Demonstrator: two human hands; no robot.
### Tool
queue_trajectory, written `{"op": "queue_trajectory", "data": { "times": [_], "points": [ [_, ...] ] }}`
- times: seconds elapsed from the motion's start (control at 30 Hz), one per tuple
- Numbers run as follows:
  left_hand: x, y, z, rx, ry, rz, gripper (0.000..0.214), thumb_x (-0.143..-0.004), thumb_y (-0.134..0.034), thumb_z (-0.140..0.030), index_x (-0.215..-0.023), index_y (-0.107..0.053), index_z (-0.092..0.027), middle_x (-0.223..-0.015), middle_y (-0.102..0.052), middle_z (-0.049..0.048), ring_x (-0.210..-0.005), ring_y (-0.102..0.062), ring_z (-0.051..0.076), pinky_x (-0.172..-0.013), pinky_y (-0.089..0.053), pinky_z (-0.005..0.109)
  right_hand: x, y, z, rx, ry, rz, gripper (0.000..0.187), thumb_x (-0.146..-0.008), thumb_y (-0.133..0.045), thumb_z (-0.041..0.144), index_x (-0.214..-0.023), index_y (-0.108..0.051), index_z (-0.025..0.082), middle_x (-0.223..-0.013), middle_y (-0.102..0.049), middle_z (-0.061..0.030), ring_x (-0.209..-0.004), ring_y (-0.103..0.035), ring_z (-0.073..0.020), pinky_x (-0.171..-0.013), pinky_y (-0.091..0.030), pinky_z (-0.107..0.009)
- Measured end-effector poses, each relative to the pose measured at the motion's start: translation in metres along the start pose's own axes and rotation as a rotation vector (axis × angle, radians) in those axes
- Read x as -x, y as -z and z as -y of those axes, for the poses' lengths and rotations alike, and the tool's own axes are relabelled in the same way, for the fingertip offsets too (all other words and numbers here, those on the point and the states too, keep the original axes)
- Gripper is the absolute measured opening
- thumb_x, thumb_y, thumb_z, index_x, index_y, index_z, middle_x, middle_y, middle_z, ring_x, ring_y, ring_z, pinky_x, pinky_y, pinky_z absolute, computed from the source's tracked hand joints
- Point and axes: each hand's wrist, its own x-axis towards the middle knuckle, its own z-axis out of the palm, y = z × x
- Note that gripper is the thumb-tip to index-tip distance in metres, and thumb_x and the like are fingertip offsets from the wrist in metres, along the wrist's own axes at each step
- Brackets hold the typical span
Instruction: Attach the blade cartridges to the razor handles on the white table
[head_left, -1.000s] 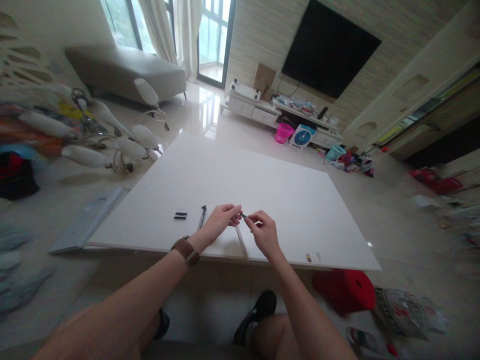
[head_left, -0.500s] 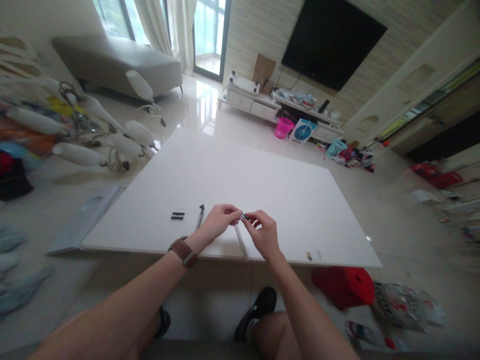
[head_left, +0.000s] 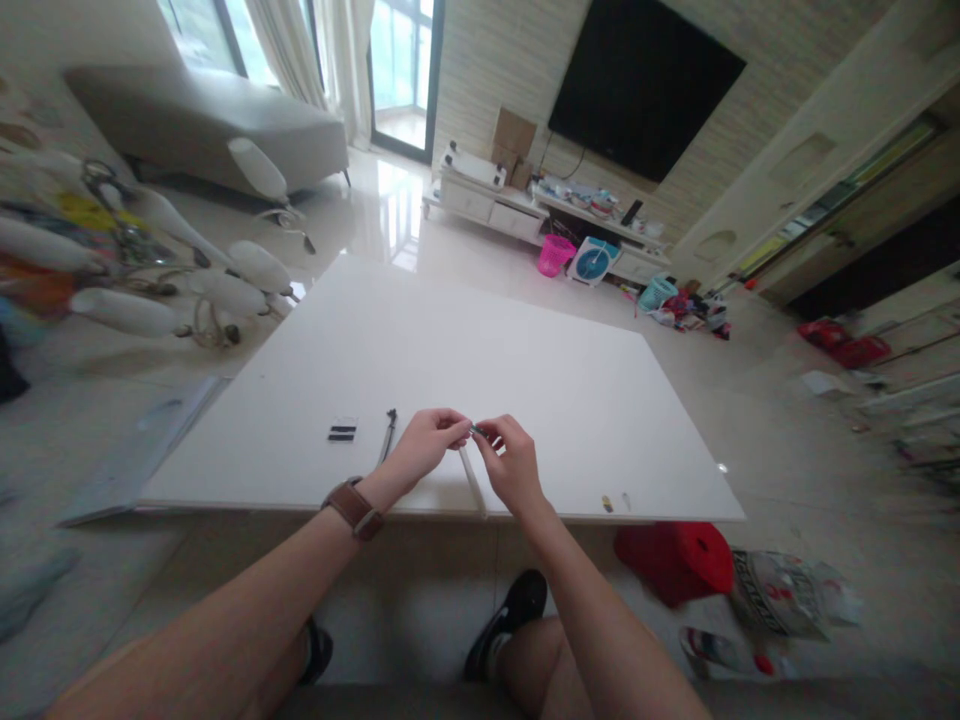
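Over the near part of a white tabletop (head_left: 510, 370), my two hands meet at a small, dark, shiny stick-like piece (head_left: 478, 430). My left hand (head_left: 429, 440), below a brown watch strap, pinches its left end. With thumb and fingertips, my right hand (head_left: 510, 458) grips the other end. The piece is too small to name. Just beneath the hands a thin white rod (head_left: 472, 482) lies pointing to the near edge. Left of my left hand rest a slim grey tool with a dark tip (head_left: 388, 435) and two short black strips (head_left: 342, 434).
A small yellow-brown piece (head_left: 607, 504) and a tiny clear piece (head_left: 627, 500) lie near the front edge. On the floor at right are a red roll (head_left: 671, 565), a printed bag (head_left: 780, 595) and a bottle (head_left: 716, 650). White lamp shades (head_left: 255, 268) stand at left.
The whole view has shifted slightly, so the table and hands appear a bit further left. Both hands keep their pinch on the small dark piece, with little change in pose.
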Motion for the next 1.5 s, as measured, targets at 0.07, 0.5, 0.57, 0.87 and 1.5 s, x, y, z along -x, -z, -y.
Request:
{"op": "queue_trajectory", "data": {
  "times": [0.07,0.5,0.57,0.87,1.5],
  "points": [
    [-0.003,0.001,0.002,-0.005,0.005,0.002,0.032,-0.069,-0.073,-0.044,-0.074,-0.07,-0.013,-0.067,-0.066,0.0044,-0.067,-0.059,0.015,-0.068,-0.046,0.029,-0.001,0.0,-0.002,0.003,0.014,0.011,0.007,-0.093,-0.06,0.021,-0.092,-0.067,0.02,-0.085,-0.064,-0.0027,-0.075,-0.06,-0.0147,-0.067,-0.048,-0.027],
    [-0.002,-0.002,0.0,-0.095,-0.003,-0.047,0.037,-0.075,-0.065,-0.051,-0.064,-0.06,-0.015,-0.057,-0.057,0.0007,-0.057,-0.054,0.013,-0.059,-0.043,0.027,-0.001,-0.003,-0.005,-0.055,0.017,0.007,0.013,-0.094,-0.058,0.022,-0.098,-0.069,0.018,-0.085,-0.072,-0.0043,-0.072,-0.064,-0.0153,-0.072,-0.05,-0.028],
    [-0.001,-0.001,-0.001,-0.154,-0.025,-0.055,0.038,-0.077,-0.062,-0.05,-0.06,-0.057,-0.016,-0.054,-0.055,-0.0001,-0.053,-0.051,0.012,-0.055,-0.04,0.026,-0.001,-0.005,-0.002,-0.073,0.008,0.007,0.013,-0.094,-0.057,0.022,-0.096,-0.07,0.018,-0.083,-0.072,-0.0035,-0.071,-0.065,-0.015,-0.071,-0.05,-0.027],
    [-0.004,0.009,-0.006,-0.29,-0.195,-0.095,0.039,-0.079,-0.058,-0.048,-0.053,-0.055,-0.018,-0.048,-0.052,-0.0012,-0.049,-0.048,0.013,-0.052,-0.036,0.026,-0.008,-0.004,0.021,-0.03,0.072,-0.043,0.007,-0.089,-0.067,0.019,-0.09,-0.074,0.018,-0.083,-0.072,-0.0039,-0.071,-0.065,-0.0144,-0.071,-0.052,-0.026],
    [0.017,0.005,-0.034,0.143,-0.094,-0.05,0.024,-0.073,-0.056,-0.041,-0.071,-0.059,-0.017,-0.053,-0.054,-0.0024,-0.047,-0.049,0.011,-0.048,-0.041,0.024,-0.022,0.142,-0.072,0.652,-0.415,0.062,0.012,-0.074,-0.065,0.012,-0.068,-0.074,0.016,-0.068,-0.073,-0.0055,-0.068,-0.064,-0.0163,-0.065,-0.043,-0.024]
  ]
}}
